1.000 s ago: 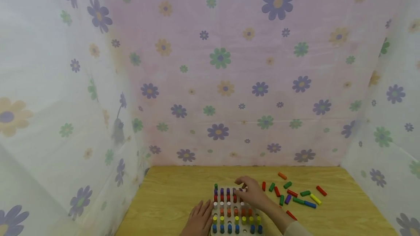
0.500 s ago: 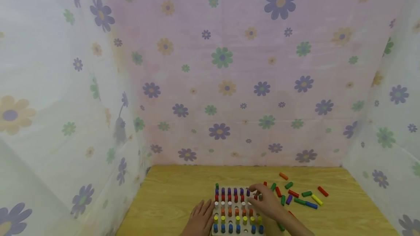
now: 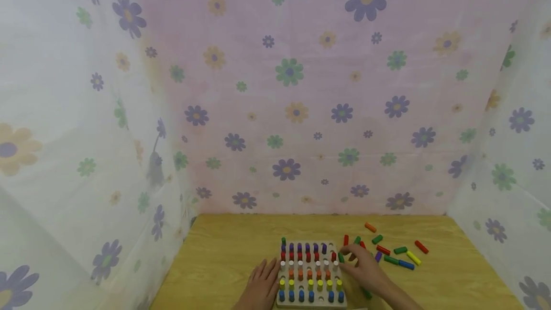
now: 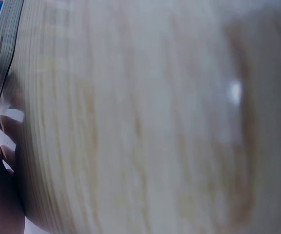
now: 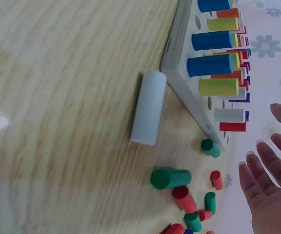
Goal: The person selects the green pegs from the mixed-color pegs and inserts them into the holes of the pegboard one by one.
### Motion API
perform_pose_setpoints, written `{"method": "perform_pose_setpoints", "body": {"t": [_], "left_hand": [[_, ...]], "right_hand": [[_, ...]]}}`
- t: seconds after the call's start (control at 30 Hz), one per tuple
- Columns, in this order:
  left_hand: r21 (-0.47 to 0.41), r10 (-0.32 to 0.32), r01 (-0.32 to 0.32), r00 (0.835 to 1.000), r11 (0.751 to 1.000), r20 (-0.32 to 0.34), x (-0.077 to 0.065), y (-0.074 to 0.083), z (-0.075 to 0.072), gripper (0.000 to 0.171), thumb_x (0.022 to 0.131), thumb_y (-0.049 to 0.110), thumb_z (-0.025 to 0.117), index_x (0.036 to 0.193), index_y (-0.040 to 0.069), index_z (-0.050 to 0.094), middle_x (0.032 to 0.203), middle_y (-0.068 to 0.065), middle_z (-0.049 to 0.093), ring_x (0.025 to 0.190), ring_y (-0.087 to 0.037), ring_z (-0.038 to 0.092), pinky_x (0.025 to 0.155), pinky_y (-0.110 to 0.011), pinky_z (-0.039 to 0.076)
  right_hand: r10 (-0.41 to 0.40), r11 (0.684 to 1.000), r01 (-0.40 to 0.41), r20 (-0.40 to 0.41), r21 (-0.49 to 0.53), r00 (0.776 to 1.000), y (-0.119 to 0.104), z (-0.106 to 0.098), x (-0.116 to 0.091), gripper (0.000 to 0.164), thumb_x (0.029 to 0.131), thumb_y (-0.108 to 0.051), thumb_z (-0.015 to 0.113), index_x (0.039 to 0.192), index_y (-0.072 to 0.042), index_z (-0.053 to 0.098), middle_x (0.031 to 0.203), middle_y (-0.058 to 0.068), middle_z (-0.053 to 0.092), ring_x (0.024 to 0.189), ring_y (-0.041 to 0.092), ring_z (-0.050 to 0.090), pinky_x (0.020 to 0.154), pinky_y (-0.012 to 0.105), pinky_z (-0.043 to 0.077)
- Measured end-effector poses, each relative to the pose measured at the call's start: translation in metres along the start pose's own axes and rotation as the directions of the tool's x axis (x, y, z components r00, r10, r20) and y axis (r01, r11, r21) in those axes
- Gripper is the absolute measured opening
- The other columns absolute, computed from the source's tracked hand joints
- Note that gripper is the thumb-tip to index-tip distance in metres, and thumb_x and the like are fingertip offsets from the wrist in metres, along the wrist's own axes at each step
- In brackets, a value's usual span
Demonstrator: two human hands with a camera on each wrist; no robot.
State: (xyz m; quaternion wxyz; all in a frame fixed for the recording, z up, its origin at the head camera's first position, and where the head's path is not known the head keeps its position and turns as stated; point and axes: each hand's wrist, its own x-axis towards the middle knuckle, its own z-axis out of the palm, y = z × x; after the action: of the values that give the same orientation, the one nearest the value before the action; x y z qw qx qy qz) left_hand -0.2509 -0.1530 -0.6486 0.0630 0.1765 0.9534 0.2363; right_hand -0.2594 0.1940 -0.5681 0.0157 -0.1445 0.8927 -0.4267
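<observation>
A wooden pegboard (image 3: pixel 312 306) with rows of upright coloured pegs lies at the table's front. My left hand (image 3: pixel 260 283) rests flat along its left side, fingers straight. Just right of the board hovers my right hand (image 3: pixel 366 269), fingers apart and slightly bent. In the right wrist view nothing is between the fingers of the right hand (image 5: pixel 272 180). Its fingertips are near a green peg (image 3: pixel 341 257) lying by the board's right edge. A purple peg (image 3: pixel 325 249) stands at the right of the purple row, and a red peg (image 3: pixel 334 256) stands near it.
Loose pegs in several colours lie to the right, among them an orange peg (image 3: pixel 370 227), a yellow peg (image 3: pixel 413 258) and a blue peg (image 3: pixel 406 265). A white peg (image 5: pixel 149 107) lies by the board's near corner. Flowered curtains (image 3: pixel 297 142) enclose the table (image 3: pixel 228 248).
My right hand has moved right, from over the purple row at the back to beside the board's right edge. The right-hand purple and red pegs are now uncovered. The left hand has stayed put.
</observation>
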Motion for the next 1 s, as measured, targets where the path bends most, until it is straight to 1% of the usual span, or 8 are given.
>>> {"method": "perform_pose_setpoints", "body": {"t": [0.27, 0.37, 0.5, 0.6, 0.67, 0.73, 0.83, 1.0], "left_hand": [[0.018, -0.024, 0.024, 1.0, 1.0, -0.002, 0.003, 0.001, 0.0, 0.065, 0.11, 0.056, 0.029, 0.162, 0.018, 0.036, 0.163, -0.008, 0.038, 0.152, -0.04, 0.026, 0.121, -0.066, 0.022], [0.012, -0.022, 0.021, 1.0, 1.0, 0.005, 0.003, 0.0, 0.0, 0.064, 0.11, 0.055, 0.029, 0.162, 0.017, 0.036, 0.164, -0.008, 0.037, 0.153, -0.041, 0.025, 0.121, -0.067, 0.021], [0.013, -0.005, 0.005, 1.0, 1.0, -0.011, 0.001, -0.003, 0.003, 0.063, 0.11, 0.053, 0.029, 0.161, 0.016, 0.036, 0.163, -0.009, 0.038, 0.152, -0.041, 0.026, 0.121, -0.067, 0.023], [0.018, 0.004, -0.004, 1.0, 1.0, -0.019, 0.0, -0.002, 0.005, 0.063, 0.111, 0.052, 0.029, 0.161, 0.016, 0.037, 0.163, -0.009, 0.039, 0.151, -0.042, 0.027, 0.12, -0.067, 0.024], [0.017, -0.001, 0.001, 1.0, 1.0, -0.014, -0.001, -0.001, 0.004, 0.063, 0.11, 0.053, 0.029, 0.161, 0.016, 0.037, 0.163, -0.009, 0.039, 0.151, -0.042, 0.027, 0.12, -0.067, 0.024], [0.018, -0.008, 0.009, 1.0, 1.0, -0.006, -0.001, 0.001, 0.002, 0.064, 0.11, 0.054, 0.029, 0.161, 0.016, 0.037, 0.163, -0.01, 0.039, 0.151, -0.042, 0.027, 0.12, -0.067, 0.023], [0.028, -0.002, 0.002, 1.0, 1.0, -0.014, -0.001, 0.002, 0.0, 0.064, 0.11, 0.054, 0.028, 0.161, 0.016, 0.036, 0.162, -0.01, 0.039, 0.151, -0.042, 0.027, 0.121, -0.066, 0.023], [0.039, 0.053, -0.051, 0.997, 0.998, -0.055, -0.004, 0.002, -0.001, 0.062, 0.112, 0.05, 0.028, 0.16, 0.013, 0.038, 0.161, -0.013, 0.041, 0.15, -0.045, 0.029, 0.119, -0.068, 0.024]], "right_hand": [[-0.003, 1.0, 0.004, 0.014, -0.01, 1.0, 0.013, -0.009, -0.008, 0.036, 0.094, -0.02, 0.076, 0.12, 0.002, 0.066, 0.112, 0.014, 0.067, 0.088, 0.016, 0.057, 0.064, 0.025, 0.052], [-0.002, 1.0, 0.002, 0.024, -0.02, 1.0, 0.018, -0.012, -0.011, 0.034, 0.094, -0.019, 0.076, 0.118, 0.003, 0.067, 0.109, 0.013, 0.067, 0.086, 0.015, 0.058, 0.065, 0.026, 0.053], [0.017, 0.999, -0.016, 0.033, -0.033, 0.999, 0.022, -0.017, -0.016, 0.033, 0.091, -0.017, 0.078, 0.113, 0.005, 0.068, 0.102, 0.01, 0.068, 0.081, 0.013, 0.058, 0.065, 0.026, 0.053], [0.04, 0.999, -0.039, 0.03, -0.032, 0.999, 0.027, -0.02, -0.022, 0.032, 0.091, -0.017, 0.078, 0.111, 0.006, 0.068, 0.097, 0.007, 0.068, 0.077, 0.01, 0.058, 0.064, 0.025, 0.053], [0.061, 0.998, -0.061, 0.026, -0.031, 0.998, 0.03, -0.021, -0.025, 0.032, 0.091, -0.018, 0.079, 0.11, 0.006, 0.068, 0.093, 0.005, 0.067, 0.075, 0.008, 0.058, 0.062, 0.024, 0.053], [0.085, 0.996, -0.085, 0.027, -0.029, 0.996, 0.033, -0.021, -0.027, 0.03, 0.09, -0.017, 0.079, 0.108, 0.005, 0.069, 0.09, 0.002, 0.067, 0.074, 0.009, 0.06, 0.062, 0.023, 0.054], [0.127, 0.991, -0.126, 0.027, -0.04, 0.992, 0.035, -0.022, -0.029, 0.027, 0.089, -0.017, 0.081, 0.104, 0.003, 0.07, 0.088, 0.0, 0.067, 0.075, 0.012, 0.061, 0.061, 0.024, 0.054], [0.172, 0.984, -0.17, 0.021, -0.059, 0.985, 0.037, -0.021, -0.033, 0.029, 0.085, -0.016, 0.083, 0.104, 0.003, 0.071, 0.088, 0.0, 0.068, 0.076, 0.015, 0.063, 0.062, 0.025, 0.056]]}}
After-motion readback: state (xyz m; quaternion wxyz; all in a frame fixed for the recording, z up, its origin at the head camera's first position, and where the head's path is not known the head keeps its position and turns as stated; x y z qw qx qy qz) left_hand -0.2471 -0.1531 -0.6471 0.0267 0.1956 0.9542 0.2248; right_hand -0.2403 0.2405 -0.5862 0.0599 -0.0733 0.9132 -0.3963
